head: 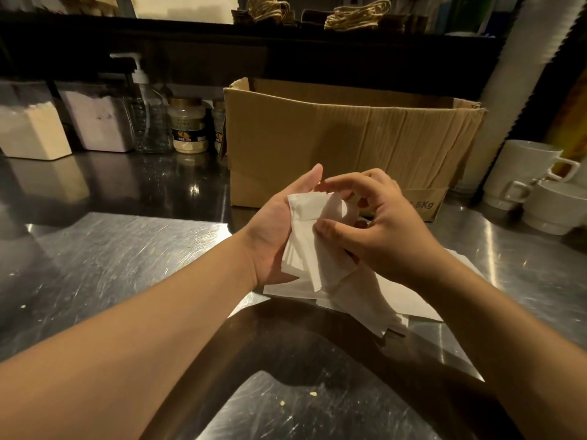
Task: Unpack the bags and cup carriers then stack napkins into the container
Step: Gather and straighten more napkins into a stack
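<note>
1. Head view showed both hands over a steel desk (104,249), working a bunch of white napkins (313,249).
2. Left hand (279,230) was palm-up under the bunch, fingers curled loosely round its left edge, thumb up.
3. Right hand (378,223) pinched the napkins from the right, thumb on the top sheet, fingers bent over the upper edge.
4. More napkins, a loose pile (359,296), lay flat on the desk right under the hands, partly hidden by the right forearm.
5. Open cardboard box (333,138) stood just behind the hands; its inside could not be seen.
6. Left of box: two jars (189,125), a clear pump bottle (147,119), two containers of powder (31,131).
7. Right of box: stacked white mugs (524,173), and a tall sleeve of white cups (521,74) leaning behind.
8. Shelf above carried twine-handled paper bags (355,15).
9. A few crumbs (313,393) lay on the near desk.
</note>
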Demonstrator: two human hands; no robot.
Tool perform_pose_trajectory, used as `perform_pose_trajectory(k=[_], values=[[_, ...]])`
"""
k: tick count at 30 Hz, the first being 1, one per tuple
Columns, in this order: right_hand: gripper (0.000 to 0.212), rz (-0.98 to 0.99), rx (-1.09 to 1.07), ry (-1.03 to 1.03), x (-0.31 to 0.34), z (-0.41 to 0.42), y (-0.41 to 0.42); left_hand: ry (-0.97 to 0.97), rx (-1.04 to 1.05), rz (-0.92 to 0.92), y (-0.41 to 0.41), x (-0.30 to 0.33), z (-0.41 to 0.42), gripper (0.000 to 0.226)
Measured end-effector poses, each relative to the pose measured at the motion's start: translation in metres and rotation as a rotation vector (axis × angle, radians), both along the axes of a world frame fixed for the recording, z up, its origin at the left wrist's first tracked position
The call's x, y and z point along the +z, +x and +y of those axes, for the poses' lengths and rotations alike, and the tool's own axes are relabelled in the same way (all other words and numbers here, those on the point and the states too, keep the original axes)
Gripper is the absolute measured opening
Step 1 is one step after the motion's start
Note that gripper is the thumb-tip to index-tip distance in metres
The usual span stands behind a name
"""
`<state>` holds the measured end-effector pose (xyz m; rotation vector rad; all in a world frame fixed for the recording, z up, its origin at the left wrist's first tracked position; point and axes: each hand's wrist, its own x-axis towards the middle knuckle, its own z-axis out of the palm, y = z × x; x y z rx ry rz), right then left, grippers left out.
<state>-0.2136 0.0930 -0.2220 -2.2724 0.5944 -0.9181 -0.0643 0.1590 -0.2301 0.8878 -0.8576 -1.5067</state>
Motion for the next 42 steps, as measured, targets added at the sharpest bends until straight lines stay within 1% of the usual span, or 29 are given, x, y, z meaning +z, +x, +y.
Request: perform_pose_trajectory(k=[3, 6, 12, 14, 17, 18, 20, 22, 23, 25, 27, 28, 30, 33, 34, 37, 38, 40, 42], values=[[0.029, -0.035, 0.008, -0.006, 0.0, -0.001, 0.0, 0.009, -0.029, 0.031, 0.002, -0.001, 0.0, 0.059], [0.027, -0.056, 0.04, -0.034, 0.001, -0.001, -0.003, -0.004, -0.068, 0.043, 0.003, -0.002, 0.001, 0.055], [0.02, -0.055, 0.088, 0.066, 0.003, -0.002, -0.008, -0.012, -0.028, 0.107, 0.004, -0.003, 0.0, 0.049], [0.013, -0.12, 0.098, 0.151, 0.004, -0.003, -0.008, -0.013, -0.001, 0.1, 0.004, -0.004, 0.0, 0.047], [0.002, -0.243, 0.064, 0.374, 0.008, -0.005, -0.008, -0.014, 0.03, 0.066, 0.002, -0.003, 0.0, 0.052], [0.003, -0.266, 0.049, 0.454, 0.008, -0.007, -0.009, -0.012, 0.034, 0.068, 0.002, -0.003, 0.0, 0.053], [0.009, -0.255, 0.027, 0.577, 0.01, -0.009, -0.008, -0.002, 0.045, 0.071, 0.003, -0.002, 0.0, 0.055], [0.012, -0.21, 0.013, 0.635, 0.01, -0.008, -0.007, -0.003, 0.02, 0.063, 0.003, -0.003, 0.0, 0.064], [0.01, -0.197, 0.009, 0.648, 0.01, -0.007, -0.006, -0.007, 0.003, 0.061, 0.003, -0.003, -0.001, 0.069], [0.01, -0.188, 0.004, 0.658, 0.011, -0.007, -0.006, -0.011, -0.001, 0.055, 0.003, -0.003, -0.002, 0.071], [0.021, -0.188, -0.001, 0.651, 0.013, -0.008, -0.007, 0.001, 0.028, 0.023, 0.003, -0.004, -0.002, 0.065], [0.023, -0.178, 0.0, 0.628, 0.014, -0.009, -0.008, 0.007, 0.042, 0.011, 0.003, -0.004, -0.003, 0.063], [0.016, -0.136, 0.005, 0.547, 0.015, -0.009, -0.01, 0.012, 0.052, 0.015, 0.003, -0.004, -0.002, 0.06], [0.004, -0.084, 0.006, 0.458, 0.014, -0.007, -0.009, 0.019, 0.043, -0.003, 0.002, -0.004, -0.001, 0.061], [0.004, -0.076, -0.004, 0.445, 0.012, -0.006, -0.009, 0.023, 0.046, -0.023, 0.002, -0.004, -0.002, 0.062], [0.02, -0.058, -0.062, 0.408, 0.009, -0.006, -0.006, 0.035, 0.057, -0.071, 0.001, -0.003, -0.002, 0.062], [0.022, -0.059, -0.07, 0.396, 0.008, -0.006, -0.005, 0.032, 0.059, -0.081, 0.002, -0.003, -0.003, 0.063], [0.018, -0.069, -0.073, 0.37, 0.007, -0.005, -0.005, 0.009, 0.048, -0.088, 0.002, -0.003, -0.003, 0.068], [0.014, -0.056, -0.089, 0.307, 0.005, -0.006, -0.004, -0.008, 0.002, -0.057, 0.001, -0.002, -0.001, 0.066]])
